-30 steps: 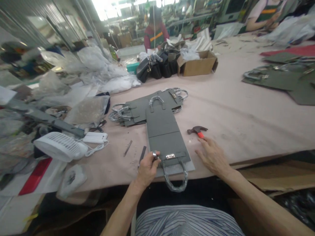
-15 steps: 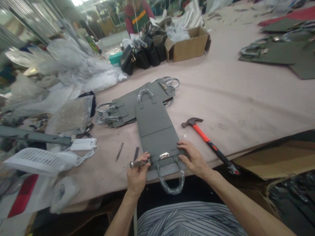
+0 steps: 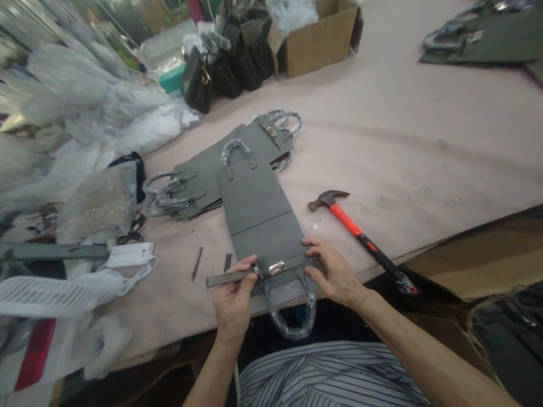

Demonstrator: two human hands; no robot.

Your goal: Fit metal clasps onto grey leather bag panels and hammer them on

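Observation:
A flat grey-green handbag panel [image 3: 263,206] lies at the table's front edge, with a plastic-wrapped handle at each end and a shiny metal clasp [image 3: 277,268] near its close end. My left hand [image 3: 232,302] is closed on a metal punch [image 3: 231,277], which lies almost level, its tip against the panel's left edge by the clasp. Thumb and fingers of my right hand [image 3: 333,271] pinch the panel's right edge. The close handle [image 3: 292,330] hangs past the table edge. Right of the panel, a claw hammer [image 3: 356,232] with a red and black grip lies on the table.
More grey-green panels [image 3: 199,181] are stacked beyond, others [image 3: 500,39] at far right. A thin metal rod [image 3: 197,263] and a dark strip [image 3: 228,262] lie at left. Black bags [image 3: 231,73], a cardboard box [image 3: 320,48], plastic wrapping [image 3: 106,107] and a white fan [image 3: 46,297] stand around.
The punch in my left hand has swung flatter and shows more of its length. My view has tipped down and shifted slightly. My right hand keeps its hold on the panel's edge.

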